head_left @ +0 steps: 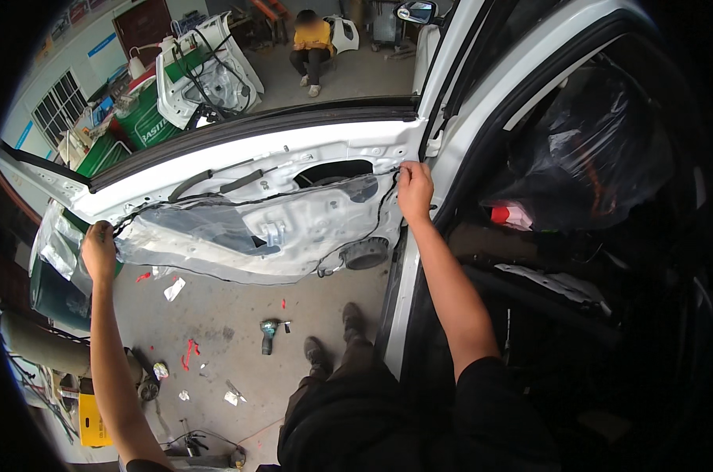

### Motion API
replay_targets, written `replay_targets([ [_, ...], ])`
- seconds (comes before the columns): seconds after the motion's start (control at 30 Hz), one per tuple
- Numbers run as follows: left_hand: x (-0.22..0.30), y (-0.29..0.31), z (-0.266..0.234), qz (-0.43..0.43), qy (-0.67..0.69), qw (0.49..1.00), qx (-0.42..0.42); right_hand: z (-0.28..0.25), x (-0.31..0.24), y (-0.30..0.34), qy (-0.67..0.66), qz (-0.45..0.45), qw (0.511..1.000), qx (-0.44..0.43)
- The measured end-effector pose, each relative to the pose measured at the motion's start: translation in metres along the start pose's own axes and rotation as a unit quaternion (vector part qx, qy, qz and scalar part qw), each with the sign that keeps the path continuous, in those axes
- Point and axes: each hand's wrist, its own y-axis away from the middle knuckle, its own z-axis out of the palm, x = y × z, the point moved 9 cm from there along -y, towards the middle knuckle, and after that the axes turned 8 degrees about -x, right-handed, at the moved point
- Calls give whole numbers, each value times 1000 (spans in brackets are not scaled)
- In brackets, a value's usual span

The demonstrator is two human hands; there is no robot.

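An open white car door [349, 135] stands before me, its inner metal bare of trim. A clear plastic door liner [215, 228], edged with a black sealing bead, is spread across it. My left hand [99, 250] is closed on the liner's upper left corner, at the door's far left end. At the hinge side, my right hand [414, 191] pinches the liner's upper right edge against the door. What lies between the fingers is partly hidden. A dark round speaker [364, 252] sits low on the door, near its right end.
A teal cordless drill [267, 337] and red scraps [190, 354] lie on the floor below the door. Green drums [144, 118] and a detached white door [207, 79] stand beyond. A person in yellow [313, 47] sits farther back. Clear plastic covers a seat [592, 149] inside the car.
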Motion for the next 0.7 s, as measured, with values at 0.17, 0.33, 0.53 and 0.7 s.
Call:
replay_targets([
  [0.17, 4, 3, 13, 0, 10, 1000, -12, 10, 37, 2, -40, 32, 998, -20],
  [0.33, -7, 9, 13, -15, 3, 1000, -23, 17, 43, 3, -96, 95, 990, -47],
  [0.53, -7, 21, 10, -38, 37, 998, -25, 8, 18, 10, -80, 39, 995, -47],
  [0.7, -13, 29, 11, -30, 43, 998, -19, 9, 17, 15, -112, 45, 991, -57],
])
